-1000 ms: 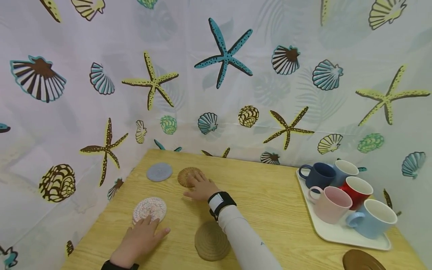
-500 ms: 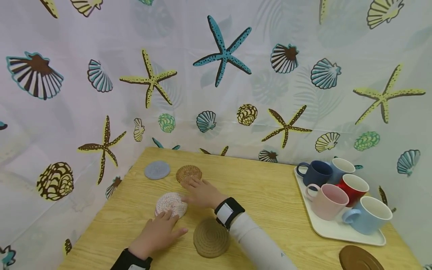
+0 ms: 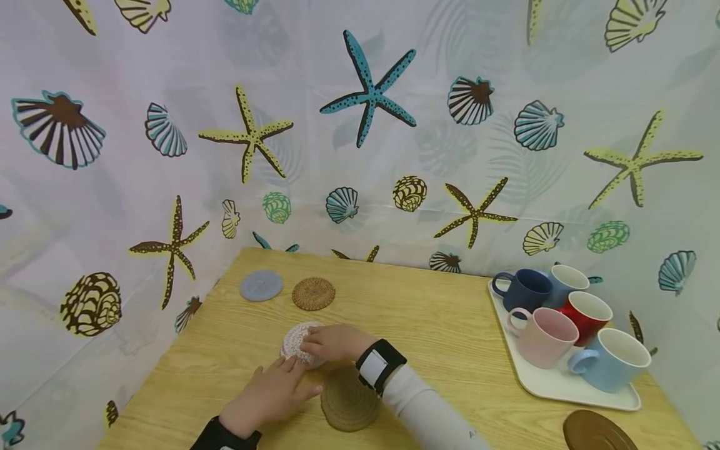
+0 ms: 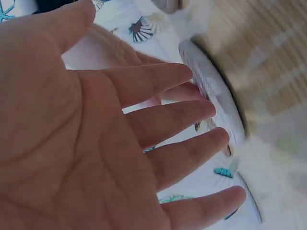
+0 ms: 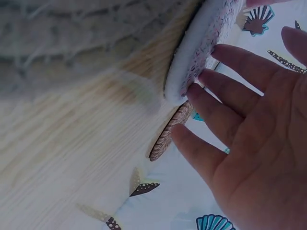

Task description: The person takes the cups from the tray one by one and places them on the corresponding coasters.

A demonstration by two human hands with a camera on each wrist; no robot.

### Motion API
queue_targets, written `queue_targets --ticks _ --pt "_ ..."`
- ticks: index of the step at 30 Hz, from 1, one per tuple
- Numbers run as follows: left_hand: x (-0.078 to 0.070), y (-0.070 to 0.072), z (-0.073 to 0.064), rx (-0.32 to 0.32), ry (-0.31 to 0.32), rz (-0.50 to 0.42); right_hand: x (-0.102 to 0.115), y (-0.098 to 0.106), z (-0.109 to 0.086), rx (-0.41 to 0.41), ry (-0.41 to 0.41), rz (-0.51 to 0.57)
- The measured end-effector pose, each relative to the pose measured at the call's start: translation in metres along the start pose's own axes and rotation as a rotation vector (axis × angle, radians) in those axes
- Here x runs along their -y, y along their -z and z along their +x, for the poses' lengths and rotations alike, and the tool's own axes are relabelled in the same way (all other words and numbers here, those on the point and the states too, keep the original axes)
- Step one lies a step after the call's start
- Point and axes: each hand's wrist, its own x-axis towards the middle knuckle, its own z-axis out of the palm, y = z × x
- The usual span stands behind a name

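Observation:
A round white coaster with reddish speckles [image 3: 298, 340] lies flat on the wooden table, partly covered by fingers. My left hand [image 3: 272, 395] touches its near side with extended fingertips. From the right, my right hand [image 3: 342, 342] rests fingertips on the same coaster. In the left wrist view, the fingers of the left hand [image 4: 120, 129] are spread, reaching the coaster's face [image 4: 216, 96]. In the right wrist view, fingertips of the right hand [image 5: 259, 139] meet the speckled coaster [image 5: 204, 57]. A tan spiral coaster [image 3: 350, 403] lies just nearer me; whether their edges touch is hidden.
Farther back lie a blue-grey coaster [image 3: 261, 285] and a brown woven coaster [image 3: 313, 294]. At the right, a white tray [image 3: 554, 389] bears several mugs, including a pink mug [image 3: 544, 337]. A brown disc [image 3: 599, 431] sits at the front right. A patterned curtain [image 3: 371, 156] encloses the table.
The speckled coaster has slid rightward along the table with my left hand. My right hand has left the brown woven coaster and come nearer, onto the speckled one.

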Motion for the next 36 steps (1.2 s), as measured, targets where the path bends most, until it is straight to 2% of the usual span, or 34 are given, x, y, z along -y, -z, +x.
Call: queue_targets --ticks 4,10,17,24,26,31,33,36 --pt "0.003 0.006 -0.005 -0.013 0.035 0.008 -0.009 0.0 -0.001 -0.021 -0.016 0.002" --pt "0.001 0.01 -0.01 0.007 0.036 -0.016 -0.031 0.0 -0.003 -0.045 -0.059 -0.007" --pt "-0.004 0.007 -0.013 -0.002 0.013 -0.008 -0.064 0.006 -0.01 -0.034 -0.123 0.056" --pt "-0.008 0.003 -0.017 -0.002 0.016 -0.02 -0.101 0.006 -0.014 -0.094 -0.192 0.099" --pt "-0.01 0.004 -0.018 0.001 0.014 -0.016 -0.112 0.004 -0.014 -0.111 -0.212 0.079" --pt "-0.016 0.006 -0.021 0.013 -0.02 -0.001 -0.13 0.002 -0.013 -0.136 -0.281 0.045" --pt "-0.019 0.005 -0.021 0.023 -0.041 0.008 -0.132 0.004 -0.015 -0.14 -0.299 0.062" --pt "-0.025 0.0 -0.02 0.047 -0.086 0.033 -0.135 0.005 -0.017 -0.155 -0.285 0.069"
